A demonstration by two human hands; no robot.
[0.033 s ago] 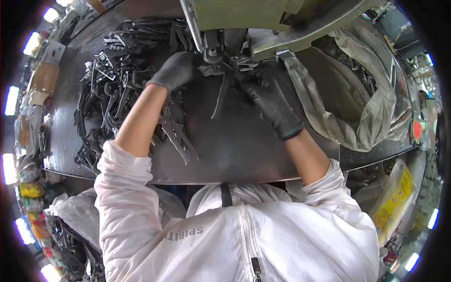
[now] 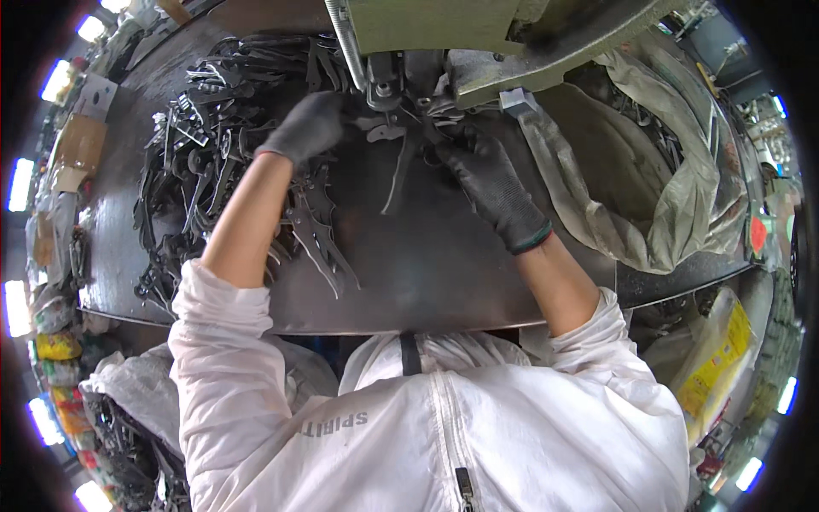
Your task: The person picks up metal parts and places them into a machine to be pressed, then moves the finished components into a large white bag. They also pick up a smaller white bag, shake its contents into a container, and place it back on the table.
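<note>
Around you: dark steel worktable (image 2: pixel 444 273) at centre; grey-green machine housing (image 2: pixel 426 21) at 12 o'clock; open woven sack (image 2: pixel 682 196) at 3; bright lamps (image 2: pixel 19 183) ringing 9; cluttered bags (image 2: pixel 128 401) at 7.

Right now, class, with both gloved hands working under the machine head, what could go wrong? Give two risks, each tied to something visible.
1. Both the left hand and right hand hold a dark metal piece right beneath the machine head; fingers could be pinched or struck there.
2. The pile of loose metal parts crowds the left forearm on the work table; jagged edges might scratch bare skin or slide off.
</note>
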